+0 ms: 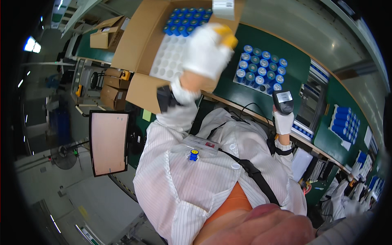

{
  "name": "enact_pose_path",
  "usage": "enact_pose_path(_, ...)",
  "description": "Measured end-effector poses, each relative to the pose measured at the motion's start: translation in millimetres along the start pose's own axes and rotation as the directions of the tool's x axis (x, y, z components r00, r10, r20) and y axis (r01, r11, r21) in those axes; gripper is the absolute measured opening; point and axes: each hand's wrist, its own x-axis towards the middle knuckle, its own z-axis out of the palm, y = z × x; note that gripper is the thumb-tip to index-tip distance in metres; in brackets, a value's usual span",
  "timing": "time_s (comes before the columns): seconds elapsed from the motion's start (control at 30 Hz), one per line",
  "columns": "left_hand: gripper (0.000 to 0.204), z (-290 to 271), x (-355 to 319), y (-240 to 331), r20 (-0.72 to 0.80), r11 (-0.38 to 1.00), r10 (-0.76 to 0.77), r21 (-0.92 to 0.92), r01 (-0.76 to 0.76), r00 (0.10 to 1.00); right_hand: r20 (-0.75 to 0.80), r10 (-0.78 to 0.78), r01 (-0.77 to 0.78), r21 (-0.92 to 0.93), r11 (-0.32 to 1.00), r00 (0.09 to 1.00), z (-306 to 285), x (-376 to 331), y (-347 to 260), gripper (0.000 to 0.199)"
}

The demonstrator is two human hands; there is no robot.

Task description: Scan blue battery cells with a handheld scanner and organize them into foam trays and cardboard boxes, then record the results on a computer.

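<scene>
My left hand (207, 51), in a white glove, is smeared by motion above the near right side of an open cardboard box (124, 47). Yellow shows at its fingers; whether it is part of the glove or a held thing I cannot tell. Inside the box, blue cylindrical cells (188, 20) fill the far part of a white tray with round holes (166, 59). My gloved right hand (283, 121) grips a dark handheld scanner (283, 103) at the bench's near edge. Just beyond the scanner stands a block of upright blue cells (261, 69).
A white carton (223, 9) sits at the box's far right corner. More blue cells (346, 122) stand on the green bench (296, 55) at right, past a metal-railed track (312, 96). At left are a monitor (109, 143) and stacked cardboard boxes (114, 92).
</scene>
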Motion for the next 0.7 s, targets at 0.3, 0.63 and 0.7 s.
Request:
enact_pose_path(0.3, 0.053, 55, -11, -308, 0.23, 0.762, -0.405, 0.62, 0.187, 0.885, 0.094, -0.222, 0.23, -0.08, 0.97, 0.97, 37, 0, -34, 0.026)
enact_pose_path(0.63, 0.044, 116, -11, -275, 0.047, 0.672, -0.552, 0.616, 0.411, 0.833, 0.027, -0.162, 0.164, -0.145, 0.976, 0.986, 46, -15, -42, 0.022)
enact_pose_path(0.7, 0.042, 112, -10, -289, 0.021, 0.669, -0.541, 0.617, 0.415, 0.841, 0.025, -0.164, 0.166, -0.141, 0.976, 0.986, 48, -17, -45, 0.022)
